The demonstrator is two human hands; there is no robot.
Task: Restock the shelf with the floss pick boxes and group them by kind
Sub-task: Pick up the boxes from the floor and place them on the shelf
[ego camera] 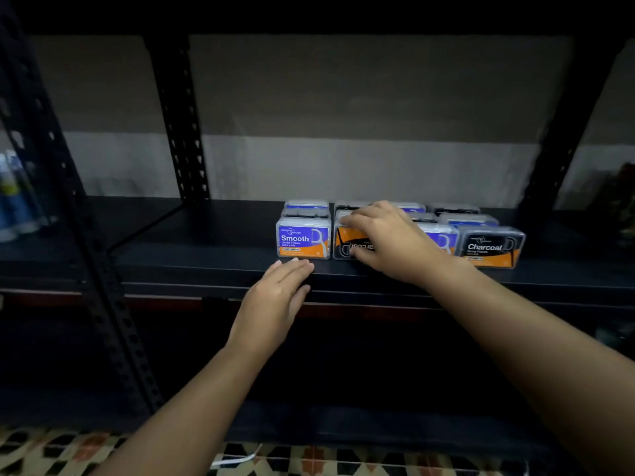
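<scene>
The clear, glossy plastic floss pick boxes [303, 238] carry smooth printed paper labels. Under them, the black shelf board [206, 235] looks matt; left of it, the perforated black metal upright [180, 132] looks painted.

blue bottles [13, 197] far left, patterned floor [51, 451]

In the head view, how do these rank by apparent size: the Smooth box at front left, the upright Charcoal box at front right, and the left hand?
1. left hand, though it is nearer the camera
2-3. Charcoal box and Smooth box: alike, not ranked
</scene>
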